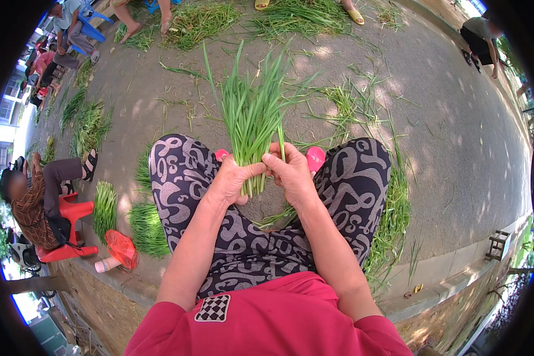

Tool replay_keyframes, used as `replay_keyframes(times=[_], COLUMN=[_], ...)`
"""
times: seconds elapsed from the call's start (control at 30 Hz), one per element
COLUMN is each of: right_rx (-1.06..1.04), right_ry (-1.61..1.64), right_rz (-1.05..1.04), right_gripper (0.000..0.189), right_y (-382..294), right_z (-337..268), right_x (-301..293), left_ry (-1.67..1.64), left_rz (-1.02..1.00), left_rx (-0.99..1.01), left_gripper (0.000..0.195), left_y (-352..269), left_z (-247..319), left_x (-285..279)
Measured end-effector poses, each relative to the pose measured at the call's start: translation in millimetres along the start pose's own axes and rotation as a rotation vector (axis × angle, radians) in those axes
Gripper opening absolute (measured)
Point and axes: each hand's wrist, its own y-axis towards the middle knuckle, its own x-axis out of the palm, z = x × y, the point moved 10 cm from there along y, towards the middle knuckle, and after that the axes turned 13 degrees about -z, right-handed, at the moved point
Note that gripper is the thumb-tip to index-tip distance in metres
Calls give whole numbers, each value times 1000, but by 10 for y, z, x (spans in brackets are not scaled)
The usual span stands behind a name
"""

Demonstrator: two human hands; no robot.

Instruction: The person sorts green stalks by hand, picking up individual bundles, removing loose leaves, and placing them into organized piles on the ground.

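A bunch of long, flat-leaved green stalks, like garlic chives (pixel 251 115), stands upright between my knees with its leaf tips pointing away from me. My left hand (pixel 233 175) is wrapped around its lower part, thumb across the front, and the pale cut ends stick out below. Close against the bunch's right side, my right hand (pixel 291 173) pinches a separate green stalk (pixel 281 142) between thumb and fingers. The two thumbs nearly meet. Pink slippers (pixel 315 159) show on my feet behind the hands.
Bundled chives (pixel 147 229) lie left of my leg, near a red plastic bag (pixel 121 250) and a pink-capped bottle (pixel 107 264). Loose stalks (pixel 389 218) are heaped at my right. A person (pixel 35 209) sits on a red plastic stool (pixel 73 213). More greens (pixel 302 20) lie ahead.
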Motion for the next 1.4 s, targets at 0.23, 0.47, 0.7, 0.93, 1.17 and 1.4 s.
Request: replay_keyframes(times=[0.23,0.47,0.7,0.93,1.17,1.4], right_rx=[-87,-325,-249,-57,-111,-224], right_ry=[121,217,352,93,106,197], right_rz=[93,426,239,12,23,383], right_gripper=[16,15,17,22,16,21], right_y=[-20,-143,-80,-6,11,-94], right_z=[-70,-312,-269,-111,-69,-163], right_x=[-50,-526,-330,89,7,-398], left_ry=[-151,-303,-249,-107,-107,-235], left_rz=[37,132,115,38,15,156], left_rx=[-33,19,-15,-14,-30,34], left_gripper=[34,35,35,32,30,26], left_y=[20,-12,-18,-9,-10,-15], left_z=[-113,-158,-162,-72,-144,-126], left_x=[-100,-351,-311,-40,-130,-293])
